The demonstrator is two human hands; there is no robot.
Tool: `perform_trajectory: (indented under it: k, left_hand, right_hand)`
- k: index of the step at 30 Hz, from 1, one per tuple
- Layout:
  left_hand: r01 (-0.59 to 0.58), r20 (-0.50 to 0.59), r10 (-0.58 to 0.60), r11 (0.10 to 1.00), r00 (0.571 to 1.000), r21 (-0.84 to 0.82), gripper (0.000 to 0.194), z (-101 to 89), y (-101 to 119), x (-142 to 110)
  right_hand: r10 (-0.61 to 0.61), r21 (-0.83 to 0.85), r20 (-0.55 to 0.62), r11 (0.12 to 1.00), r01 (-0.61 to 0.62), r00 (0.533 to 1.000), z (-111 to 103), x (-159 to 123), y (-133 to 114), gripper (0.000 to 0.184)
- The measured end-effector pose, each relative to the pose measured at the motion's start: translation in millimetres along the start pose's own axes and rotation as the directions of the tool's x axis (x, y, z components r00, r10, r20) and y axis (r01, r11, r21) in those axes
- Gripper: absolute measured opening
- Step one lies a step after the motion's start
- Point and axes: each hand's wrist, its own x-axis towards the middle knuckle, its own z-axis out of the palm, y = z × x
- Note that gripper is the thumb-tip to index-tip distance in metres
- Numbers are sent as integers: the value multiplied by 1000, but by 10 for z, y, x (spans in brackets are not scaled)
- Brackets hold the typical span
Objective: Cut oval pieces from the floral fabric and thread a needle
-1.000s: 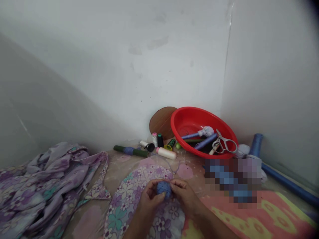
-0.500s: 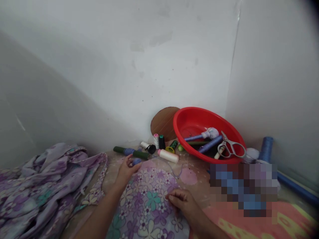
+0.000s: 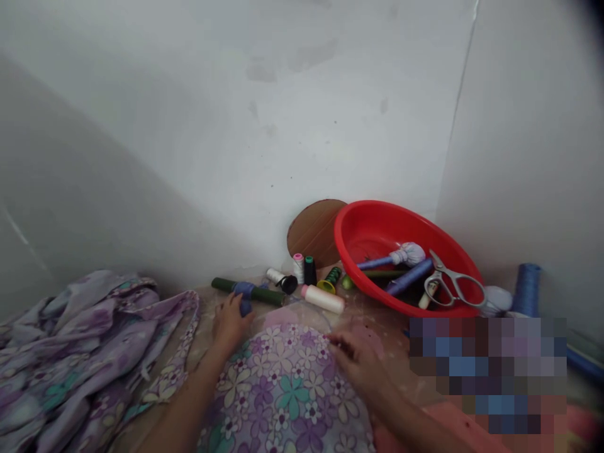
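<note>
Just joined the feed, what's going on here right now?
A person sits over a floral cloth with both bare hands. The left hand is at a small blue yarn ball, beside a green tube. The right hand rests on the cloth. Thread spools stand nearby, next to a red basin holding scissors.

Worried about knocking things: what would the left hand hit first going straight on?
Probably the blue yarn ball by the green roll, just past the left hand; depth is unclear, they may touch.

Scissors [image 3: 443, 272] lie in a basin [image 3: 372, 229], spools [image 3: 304, 269] to its left.
</note>
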Motion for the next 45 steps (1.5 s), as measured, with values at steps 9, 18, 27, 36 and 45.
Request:
perform_trajectory:
  k: [9, 18, 27, 36, 45]
  left_hand:
    - [-301, 256, 290, 954, 922, 4, 46, 39, 614, -642]
    - [-289, 315, 291, 956, 903, -56, 46, 335, 630, -1075]
    - [-288, 336, 299, 954, 893, -83, 46, 334, 606, -1052]
    - [-286, 331, 302, 953, 894, -98, 47, 333, 608, -1047]
    - [-282, 334, 303, 953, 893, -111, 47, 309, 609, -1049]
  right_hand:
    - [-125, -291, -219, 955, 57, 968, 180, 1261, 101, 24]
    - [-154, -519, -281, 854, -15, 947, 326, 1658, 139, 21]
    - [-102, -674, -312, 724, -144, 945, 399, 1716, 110, 19]
    - [-119, -756, -250, 644, -117, 961, 367, 1742, 90, 23]
    - [-112, -806, -216, 580, -113, 970, 347, 1744, 56, 22]
